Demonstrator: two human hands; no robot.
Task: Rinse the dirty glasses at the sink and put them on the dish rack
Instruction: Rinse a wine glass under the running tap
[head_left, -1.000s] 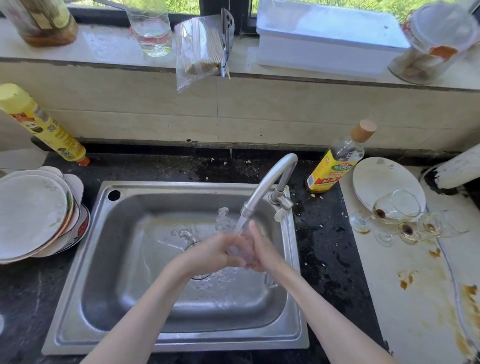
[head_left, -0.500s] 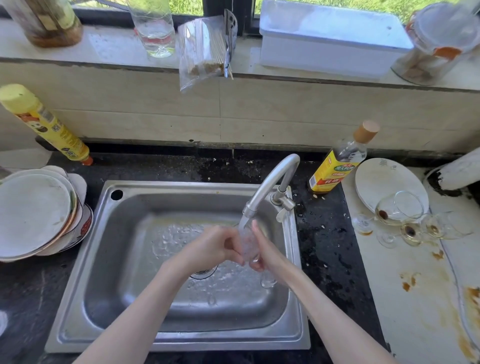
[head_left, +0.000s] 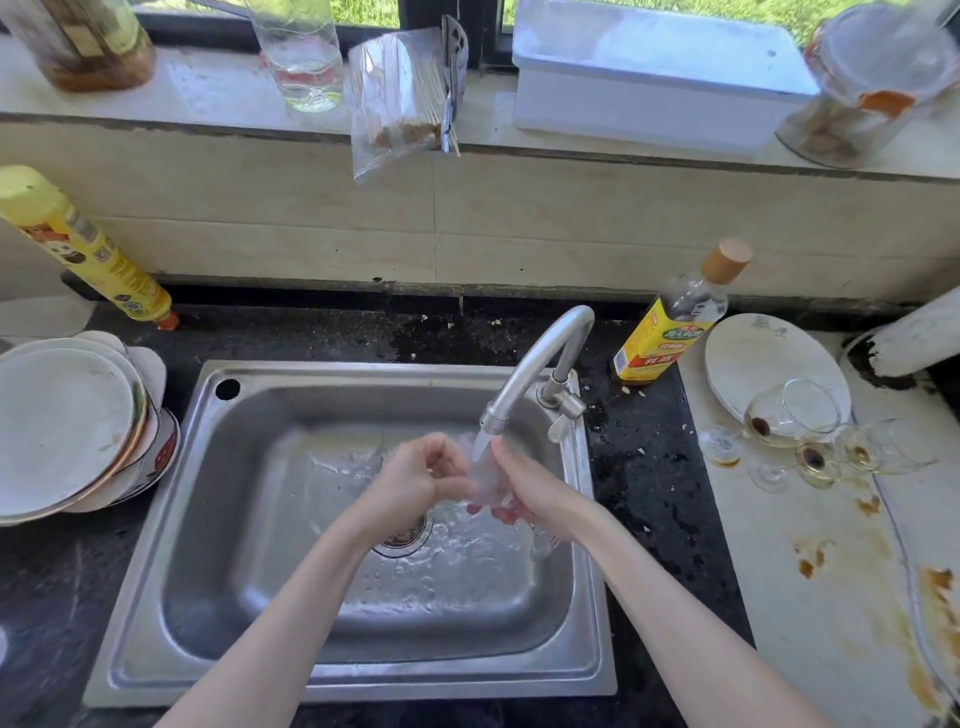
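Sunlit sink (head_left: 171, 613) held both hands under the tap (head_left: 540, 364). Compared with a second before, the glass (head_left: 491, 480) had tipped over, stem down; right hand (head_left: 537, 486) clamped its bowl, left hand (head_left: 415, 475) curled closed against it. Rinsing continued; dirty glasses (head_left: 810, 436) waited on the worktop.

We see our two forearms bare from the frame edge to the wrists, no sleeves in view; our left hand (head_left: 415, 475) and right hand (head_left: 535, 486) wear no gloves, rings, watch or bands that we can make out
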